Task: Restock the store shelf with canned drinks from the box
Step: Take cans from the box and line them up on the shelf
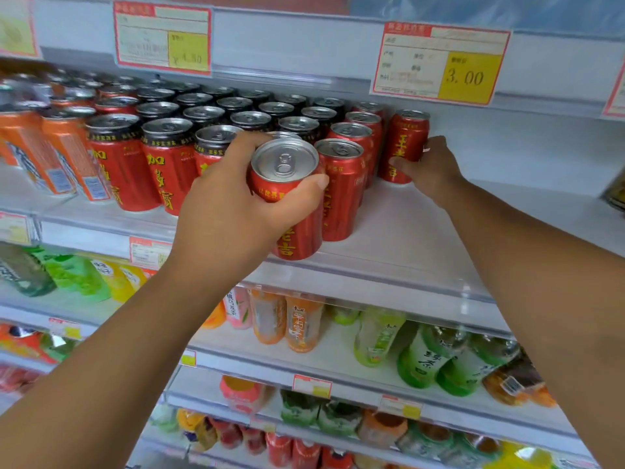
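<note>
On my feed, the left end of the shelf [406,238] carries orange cans [64,157], and next to them stand packed rows of red cans with black bands [162,157] under their silver lids.

Right of those, at the shelf's front edge, my left hand [230,211] grips a red can [291,198]. The fingers are curled over its far side and the thumb is pressed across its near side just under the rim. The can sits to the right of the palm, tipped slightly toward the camera, so I see its silver lid and pull tab. Yellow characters run down its red body. I cannot tell whether its base touches the shelf.

Just beside it, a single row of all-red cans [341,187] runs toward the back of the shelf.

Further right and deeper in, my right hand [429,170] holds a second red can [404,143] from its right side, with the thumb on the lower front and the fingers wrapped behind. This one stands upright on the shelf, next to the row, and has the same yellow lettering and silver top. The shelf to the right of it is bare white.

Above it hangs a price tag [439,62] reading 3.00.
</note>
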Demonstrator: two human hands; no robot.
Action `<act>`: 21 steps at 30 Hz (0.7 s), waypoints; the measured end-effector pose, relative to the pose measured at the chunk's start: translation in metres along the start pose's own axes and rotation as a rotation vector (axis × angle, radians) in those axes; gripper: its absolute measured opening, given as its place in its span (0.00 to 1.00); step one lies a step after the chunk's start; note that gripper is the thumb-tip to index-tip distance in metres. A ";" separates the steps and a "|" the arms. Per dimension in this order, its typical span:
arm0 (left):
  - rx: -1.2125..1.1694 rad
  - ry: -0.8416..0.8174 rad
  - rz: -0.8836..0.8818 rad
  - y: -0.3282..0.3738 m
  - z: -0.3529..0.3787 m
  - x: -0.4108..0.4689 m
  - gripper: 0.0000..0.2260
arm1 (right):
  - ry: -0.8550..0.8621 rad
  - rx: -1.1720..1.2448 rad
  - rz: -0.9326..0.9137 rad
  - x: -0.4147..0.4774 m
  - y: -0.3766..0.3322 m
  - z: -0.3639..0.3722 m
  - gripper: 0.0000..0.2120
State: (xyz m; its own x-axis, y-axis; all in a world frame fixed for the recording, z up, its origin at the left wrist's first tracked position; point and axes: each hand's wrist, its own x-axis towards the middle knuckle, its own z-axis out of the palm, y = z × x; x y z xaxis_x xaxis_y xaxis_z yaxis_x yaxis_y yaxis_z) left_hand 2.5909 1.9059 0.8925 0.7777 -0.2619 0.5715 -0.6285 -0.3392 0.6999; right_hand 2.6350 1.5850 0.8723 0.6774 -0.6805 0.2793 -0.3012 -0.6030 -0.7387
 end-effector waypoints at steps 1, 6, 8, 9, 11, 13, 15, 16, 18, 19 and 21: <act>0.005 0.002 -0.001 0.000 0.000 0.000 0.22 | 0.000 -0.002 0.000 0.002 0.000 0.002 0.33; 0.034 0.004 -0.026 0.001 0.000 -0.003 0.21 | -0.002 0.037 0.018 0.009 -0.004 0.007 0.33; 0.012 -0.008 -0.032 0.001 0.000 -0.004 0.21 | -0.008 0.046 0.032 0.009 -0.005 0.009 0.34; -0.005 -0.011 -0.034 0.001 0.000 -0.004 0.22 | -0.025 0.045 0.048 0.009 -0.004 0.009 0.36; -0.043 -0.015 -0.048 0.002 -0.001 -0.005 0.21 | -0.061 0.017 0.116 0.005 -0.005 0.007 0.41; -0.062 -0.035 -0.061 0.003 -0.004 -0.003 0.21 | -0.037 0.000 0.172 -0.004 -0.012 -0.002 0.44; -0.068 -0.058 -0.068 0.004 -0.007 -0.001 0.20 | 0.028 0.073 0.144 -0.023 -0.024 -0.016 0.40; -0.073 -0.071 -0.075 0.005 -0.008 -0.001 0.19 | 0.072 0.142 0.105 -0.039 -0.031 -0.023 0.36; -0.091 -0.091 -0.088 0.006 -0.008 -0.001 0.17 | 0.140 0.315 0.027 -0.086 -0.040 -0.035 0.26; -0.105 -0.100 -0.090 0.008 -0.006 -0.001 0.17 | 0.134 0.406 -0.025 -0.110 -0.040 -0.038 0.21; -0.124 -0.117 -0.078 0.015 -0.001 -0.002 0.18 | -0.031 0.503 -0.134 -0.159 -0.039 -0.040 0.19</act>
State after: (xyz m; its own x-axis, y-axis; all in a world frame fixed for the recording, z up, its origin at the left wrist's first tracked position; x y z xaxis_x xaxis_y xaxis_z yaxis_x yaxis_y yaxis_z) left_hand 2.5795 1.9021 0.9020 0.8152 -0.3454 0.4649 -0.5575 -0.2503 0.7915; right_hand 2.5123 1.6997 0.8815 0.7099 -0.5937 0.3789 0.1442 -0.4040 -0.9033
